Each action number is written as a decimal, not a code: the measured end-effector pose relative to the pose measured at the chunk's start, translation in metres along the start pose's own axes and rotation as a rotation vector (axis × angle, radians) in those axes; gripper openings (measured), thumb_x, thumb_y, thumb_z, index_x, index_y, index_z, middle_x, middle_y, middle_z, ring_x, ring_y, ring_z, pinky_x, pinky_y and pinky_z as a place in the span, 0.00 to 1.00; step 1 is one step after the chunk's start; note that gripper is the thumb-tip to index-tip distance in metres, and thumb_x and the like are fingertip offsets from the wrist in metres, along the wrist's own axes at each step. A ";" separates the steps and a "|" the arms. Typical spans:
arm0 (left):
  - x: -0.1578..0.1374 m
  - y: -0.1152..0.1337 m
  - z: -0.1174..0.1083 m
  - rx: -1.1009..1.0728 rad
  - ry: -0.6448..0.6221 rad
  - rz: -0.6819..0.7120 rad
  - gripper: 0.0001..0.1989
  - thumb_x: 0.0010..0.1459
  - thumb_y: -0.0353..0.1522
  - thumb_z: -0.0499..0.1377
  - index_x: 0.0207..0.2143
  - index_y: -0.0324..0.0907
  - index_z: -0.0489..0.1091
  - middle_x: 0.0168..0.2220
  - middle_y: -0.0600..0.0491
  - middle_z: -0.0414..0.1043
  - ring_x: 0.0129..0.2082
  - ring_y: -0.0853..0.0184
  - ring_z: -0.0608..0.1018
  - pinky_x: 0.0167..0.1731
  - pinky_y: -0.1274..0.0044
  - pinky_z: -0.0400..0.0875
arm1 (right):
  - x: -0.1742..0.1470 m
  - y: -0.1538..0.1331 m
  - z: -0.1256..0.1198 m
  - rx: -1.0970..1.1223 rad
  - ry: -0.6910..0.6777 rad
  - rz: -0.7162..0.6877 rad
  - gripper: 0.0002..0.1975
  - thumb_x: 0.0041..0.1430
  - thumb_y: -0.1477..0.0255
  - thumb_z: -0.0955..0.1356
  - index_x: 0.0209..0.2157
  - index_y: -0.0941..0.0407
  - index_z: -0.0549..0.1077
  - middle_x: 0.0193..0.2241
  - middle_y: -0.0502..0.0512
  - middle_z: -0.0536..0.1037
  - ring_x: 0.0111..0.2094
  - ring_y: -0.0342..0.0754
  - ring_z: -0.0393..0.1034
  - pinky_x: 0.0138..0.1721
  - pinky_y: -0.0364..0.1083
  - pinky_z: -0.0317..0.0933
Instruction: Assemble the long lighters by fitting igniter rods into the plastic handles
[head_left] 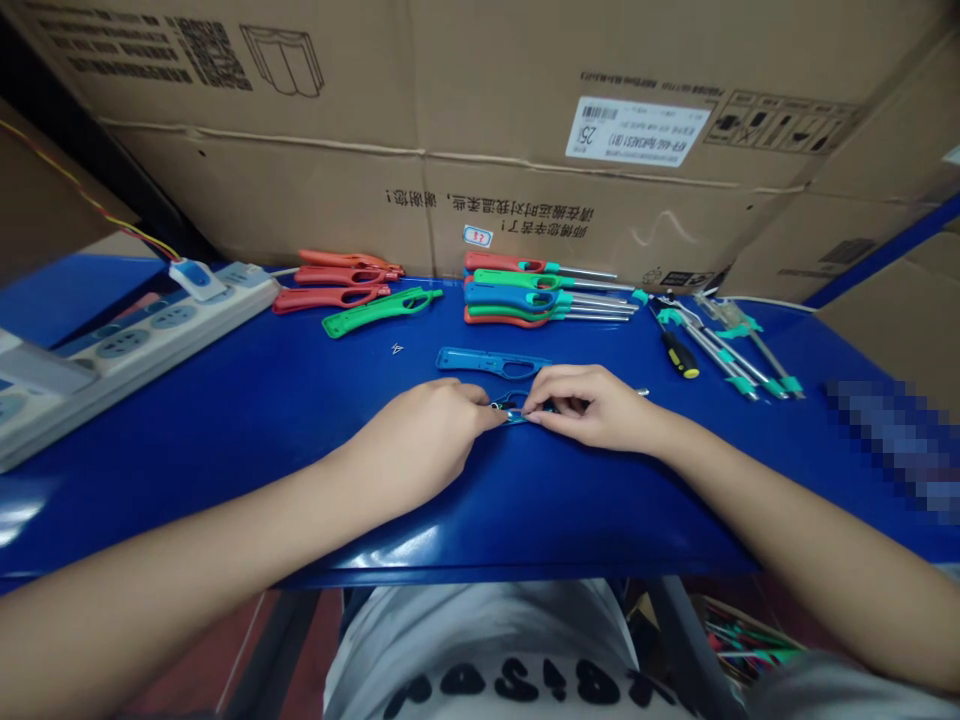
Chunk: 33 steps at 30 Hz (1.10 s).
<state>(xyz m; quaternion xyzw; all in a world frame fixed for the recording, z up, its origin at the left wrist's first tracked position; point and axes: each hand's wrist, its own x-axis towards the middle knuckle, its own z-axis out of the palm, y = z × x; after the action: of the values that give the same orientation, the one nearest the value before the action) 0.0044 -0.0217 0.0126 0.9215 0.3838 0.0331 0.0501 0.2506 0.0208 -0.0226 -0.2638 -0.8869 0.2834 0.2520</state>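
Observation:
My left hand (pixel 427 440) is closed, its thumb and fingertips pressed on a blue lighter half-shell (pixel 516 416) low over the table. My right hand (pixel 592 408) pinches at the same half-shell from the right, with its other fingers curled in. Small dark and pale parts show between the fingertips; most of the shell is hidden by the hands. A metal tip (pixel 643 392) sticks out past the right hand. Just behind the hands lies another blue lighter shell half (pixel 491 362), with its trigger loop toward the right.
Red shell halves (pixel 330 297) and a green one (pixel 379 313) lie back left. Assembled long lighters (pixel 517 295) are stacked behind. Metal tubes (pixel 724 345) and a screwdriver (pixel 680 355) lie right. A power strip (pixel 142 340) borders the left; a cardboard box (pixel 300 180) stands behind.

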 end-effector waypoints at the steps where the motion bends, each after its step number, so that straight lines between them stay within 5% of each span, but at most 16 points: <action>1: 0.000 0.000 0.000 0.012 -0.004 0.001 0.21 0.63 0.22 0.53 0.52 0.47 0.77 0.43 0.48 0.78 0.44 0.58 0.80 0.45 0.69 0.76 | 0.000 0.000 0.000 -0.003 -0.005 -0.002 0.06 0.64 0.74 0.69 0.39 0.59 0.79 0.35 0.54 0.77 0.23 0.36 0.61 0.27 0.40 0.59; 10: -0.002 0.001 0.002 0.081 -0.024 0.037 0.24 0.63 0.21 0.52 0.56 0.48 0.74 0.48 0.46 0.76 0.47 0.55 0.78 0.47 0.65 0.76 | -0.001 -0.003 0.000 -0.023 -0.018 -0.032 0.07 0.64 0.74 0.69 0.41 0.57 0.80 0.37 0.55 0.78 0.25 0.38 0.64 0.30 0.41 0.62; 18: 0.000 -0.005 0.003 -0.059 0.061 -0.126 0.18 0.61 0.27 0.59 0.54 0.42 0.74 0.44 0.46 0.80 0.42 0.54 0.82 0.41 0.66 0.78 | -0.001 -0.003 -0.003 -0.013 -0.009 -0.047 0.07 0.63 0.74 0.69 0.40 0.57 0.80 0.38 0.56 0.79 0.26 0.40 0.67 0.30 0.41 0.63; 24: 0.001 -0.007 0.004 -0.131 0.056 -0.080 0.13 0.63 0.27 0.58 0.47 0.42 0.78 0.46 0.47 0.79 0.46 0.56 0.81 0.47 0.67 0.77 | -0.001 -0.005 -0.004 -0.006 -0.012 -0.056 0.08 0.64 0.73 0.68 0.40 0.57 0.81 0.37 0.57 0.80 0.28 0.40 0.69 0.31 0.41 0.64; 33: -0.001 0.002 0.001 0.049 -0.017 -0.071 0.14 0.65 0.25 0.55 0.47 0.40 0.78 0.44 0.45 0.75 0.42 0.58 0.80 0.42 0.69 0.76 | -0.001 -0.008 -0.002 -0.049 -0.035 -0.041 0.07 0.64 0.74 0.69 0.41 0.57 0.80 0.38 0.56 0.78 0.26 0.39 0.66 0.30 0.41 0.63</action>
<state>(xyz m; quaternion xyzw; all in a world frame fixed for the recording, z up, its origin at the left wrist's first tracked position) 0.0053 -0.0233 0.0114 0.9085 0.4163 0.0138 0.0320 0.2498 0.0155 -0.0158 -0.2465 -0.9031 0.2608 0.2359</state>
